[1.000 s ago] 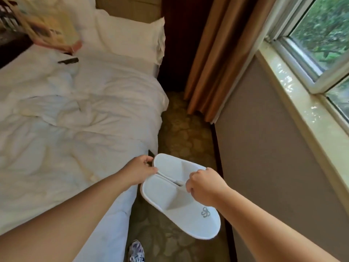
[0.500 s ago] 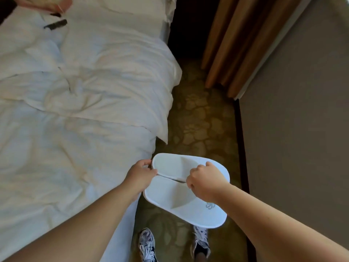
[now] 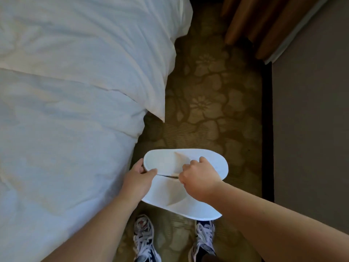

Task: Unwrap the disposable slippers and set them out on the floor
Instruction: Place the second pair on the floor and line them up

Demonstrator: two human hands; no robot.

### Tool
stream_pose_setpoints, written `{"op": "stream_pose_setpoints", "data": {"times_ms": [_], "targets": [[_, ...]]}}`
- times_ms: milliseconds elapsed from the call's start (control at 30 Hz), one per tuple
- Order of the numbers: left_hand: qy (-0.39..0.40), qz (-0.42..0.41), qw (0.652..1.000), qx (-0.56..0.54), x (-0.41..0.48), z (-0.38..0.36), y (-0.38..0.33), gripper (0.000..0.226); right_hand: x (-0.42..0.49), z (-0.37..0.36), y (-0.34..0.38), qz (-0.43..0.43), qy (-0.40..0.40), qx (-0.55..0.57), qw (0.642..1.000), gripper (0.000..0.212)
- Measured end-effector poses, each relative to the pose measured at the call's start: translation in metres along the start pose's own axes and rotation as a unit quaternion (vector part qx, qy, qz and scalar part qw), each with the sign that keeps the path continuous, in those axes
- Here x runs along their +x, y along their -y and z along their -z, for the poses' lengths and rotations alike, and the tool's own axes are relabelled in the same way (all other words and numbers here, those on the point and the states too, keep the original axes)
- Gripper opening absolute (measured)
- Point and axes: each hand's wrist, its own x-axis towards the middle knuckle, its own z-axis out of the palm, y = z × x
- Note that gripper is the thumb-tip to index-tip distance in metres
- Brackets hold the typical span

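Two white disposable slippers are held side by side above the patterned carpet, a thin dark gap between them. The far slipper (image 3: 170, 159) has its heel end pinched by my left hand (image 3: 138, 177). The near slipper (image 3: 170, 195) lies lower and nearer to me, its toe end pointing right. My right hand (image 3: 198, 176) grips the slippers at the middle, where their straps meet, and hides that part. No wrapper shows on them.
A bed with a white duvet (image 3: 75, 110) fills the left, its corner hanging over the carpet (image 3: 211, 103). Brown curtains (image 3: 264, 25) hang at the top right beside a grey wall (image 3: 311, 120). My two sneakers (image 3: 145, 241) stand under the slippers.
The camera has tilted down toward the floor; window and pillow left the view, my sneakers came in. Both hands still hold the slippers, and the gap between them has widened slightly.
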Motion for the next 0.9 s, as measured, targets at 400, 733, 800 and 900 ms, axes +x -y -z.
{"op": "stream_pose_setpoints", "data": {"times_ms": [400, 733, 800, 900], "targets": [[0.072, 0.023, 0.995, 0.065, 0.234, -0.079, 0.080, 0.050, 0.163, -0.215, -0.046, -0.050, -0.029, -0.001, 0.998, 0.024], [0.118, 0.053, 0.971, 0.201, 0.327, -0.084, 0.054, 0.073, 0.217, -0.300, -0.043, -0.064, 0.009, 0.057, 0.996, 0.027], [0.123, 0.064, 0.971, 0.193, 0.326, -0.088, 0.055, 0.070, 0.220, -0.301, -0.044, -0.062, 0.024, 0.112, 0.991, 0.033], [0.128, 0.069, 0.973, 0.182, 0.323, -0.090, 0.058, 0.067, 0.222, -0.298, -0.055, -0.106, -0.027, 0.243, 0.964, 0.041]]}}
